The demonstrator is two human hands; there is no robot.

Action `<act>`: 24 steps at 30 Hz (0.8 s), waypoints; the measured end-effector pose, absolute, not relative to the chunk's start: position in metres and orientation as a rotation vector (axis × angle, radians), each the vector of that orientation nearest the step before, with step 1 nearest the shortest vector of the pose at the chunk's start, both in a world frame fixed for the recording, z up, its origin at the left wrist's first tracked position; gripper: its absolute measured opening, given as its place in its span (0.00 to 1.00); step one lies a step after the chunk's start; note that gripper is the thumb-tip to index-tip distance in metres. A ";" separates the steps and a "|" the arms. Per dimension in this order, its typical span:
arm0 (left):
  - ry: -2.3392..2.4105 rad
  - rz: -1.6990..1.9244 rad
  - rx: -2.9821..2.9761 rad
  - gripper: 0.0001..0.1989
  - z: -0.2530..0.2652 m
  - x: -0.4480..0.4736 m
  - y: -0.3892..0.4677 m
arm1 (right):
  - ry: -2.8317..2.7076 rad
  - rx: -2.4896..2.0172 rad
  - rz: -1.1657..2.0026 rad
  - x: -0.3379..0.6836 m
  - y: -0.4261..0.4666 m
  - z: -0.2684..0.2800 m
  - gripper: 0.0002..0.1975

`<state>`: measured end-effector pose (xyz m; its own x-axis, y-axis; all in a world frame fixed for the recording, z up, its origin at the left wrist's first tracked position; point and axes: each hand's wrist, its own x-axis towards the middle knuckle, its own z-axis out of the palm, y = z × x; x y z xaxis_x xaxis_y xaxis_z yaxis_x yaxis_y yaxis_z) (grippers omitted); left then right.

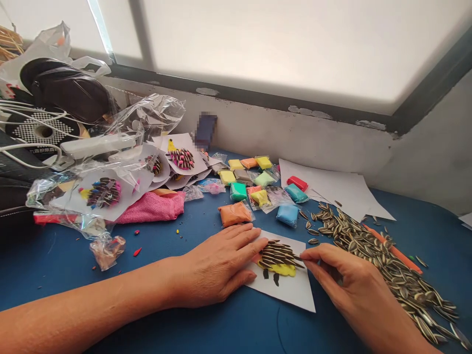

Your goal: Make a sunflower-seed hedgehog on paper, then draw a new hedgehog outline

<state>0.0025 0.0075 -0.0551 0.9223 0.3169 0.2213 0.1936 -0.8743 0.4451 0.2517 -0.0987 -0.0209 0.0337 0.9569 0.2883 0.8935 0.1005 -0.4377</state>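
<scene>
A white paper card point(295, 296) lies on the blue table, bearing a hedgehog-like figure of yellow clay point(286, 270) with two black feet. Rows of striped sunflower seeds point(277, 252) stick out of its back. My left hand point(216, 268) rests flat over the card's left side, fingers stretched out, covering part of the figure. At the figure's right end, my right hand point(350, 282) pinches a sunflower seed between thumb and forefinger, its tip against the rear of the seed rows. A loose pile of sunflower seeds point(368, 250) spreads just beyond that hand.
Small clay packets, among them an orange packet point(235, 214) and a blue packet point(287, 215), lie behind the card. White sheets point(332, 184) and an orange stick point(396, 253) are at right. Finished seed pictures point(183, 155), a pink cloth point(153, 206) and plastic bags crowd the left.
</scene>
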 end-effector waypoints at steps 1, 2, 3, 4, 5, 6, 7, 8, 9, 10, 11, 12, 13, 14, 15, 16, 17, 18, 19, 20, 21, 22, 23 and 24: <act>0.368 0.407 2.654 0.26 -0.055 0.002 0.008 | -1.881 -1.796 0.149 0.251 -0.099 -0.021 0.11; 0.367 0.407 2.653 0.26 -0.055 0.002 0.008 | -1.895 -1.787 0.139 0.251 -0.099 -0.022 0.11; 0.372 0.404 2.654 0.26 -0.055 0.002 0.007 | -1.906 -1.778 0.130 0.251 -0.099 -0.022 0.11; 0.376 0.400 2.656 0.27 -0.055 0.002 0.007 | -1.915 -1.769 0.121 0.251 -0.099 -0.023 0.11; 0.379 0.396 2.659 0.27 -0.055 0.002 0.007 | -1.924 -1.762 0.113 0.250 -0.099 -0.023 0.10; 0.378 0.393 2.661 0.27 -0.055 0.002 0.007 | -1.931 -1.756 0.107 0.250 -0.098 -0.023 0.11; 0.377 0.391 2.662 0.27 -0.055 0.002 0.007 | -1.938 -1.753 0.103 0.251 -0.098 -0.024 0.11; 0.377 0.390 2.665 0.27 -0.054 0.002 0.007 | -1.945 -1.751 0.099 0.251 -0.098 -0.024 0.11; 0.376 0.389 2.669 0.26 -0.054 0.003 0.007 | -1.953 -1.751 0.096 0.251 -0.097 -0.025 0.11; 0.377 0.386 2.675 0.26 -0.054 0.003 0.007 | -1.964 -1.751 0.093 0.251 -0.097 -0.025 0.12; 0.382 0.381 2.681 0.27 -0.054 0.003 0.007 | -1.976 -1.754 0.091 0.251 -0.097 -0.025 0.12; 0.386 0.374 2.689 0.27 -0.054 0.003 0.007 | -1.988 -1.758 0.087 0.251 -0.097 -0.025 0.13; 0.390 0.367 2.696 0.27 -0.054 0.003 0.007 | -2.002 -1.762 0.084 0.251 -0.097 -0.026 0.13; 0.392 0.362 2.703 0.27 -0.054 0.002 0.007 | -2.017 -1.766 0.079 0.251 -0.097 -0.026 0.13; 0.395 0.358 2.707 0.27 -0.054 0.002 0.007 | -2.032 -1.771 0.074 0.251 -0.097 -0.026 0.13; 0.395 0.357 2.711 0.27 -0.054 0.003 0.007 | -2.046 -1.775 0.066 0.250 -0.097 -0.026 0.14; 0.393 0.357 2.713 0.27 -0.055 0.003 0.007 | -2.059 -1.778 0.056 0.250 -0.097 -0.026 0.14; 0.390 0.358 2.714 0.27 -0.055 0.003 0.007 | -2.071 -1.782 0.044 0.250 -0.097 -0.026 0.15; 0.388 0.359 2.715 0.27 -0.055 0.003 0.007 | -2.081 -1.785 0.029 0.250 -0.097 -0.027 0.15; 0.386 0.361 2.717 0.27 -0.055 0.003 0.007 | -2.089 -1.788 0.012 0.250 -0.097 -0.028 0.16; 0.384 0.362 2.718 0.27 -0.055 0.003 0.007 | -2.096 -1.789 -0.004 0.249 -0.097 -0.028 0.16; 0.384 0.363 2.720 0.27 -0.056 0.003 0.007 | -2.100 -1.790 -0.020 0.249 -0.097 -0.029 0.16; 0.385 0.364 2.721 0.27 -0.056 0.003 0.007 | -2.105 -1.790 -0.033 0.249 -0.097 -0.030 0.16; 0.384 0.368 2.721 0.27 -0.056 0.003 0.007 | -2.110 -1.788 -0.043 0.249 -0.097 -0.030 0.16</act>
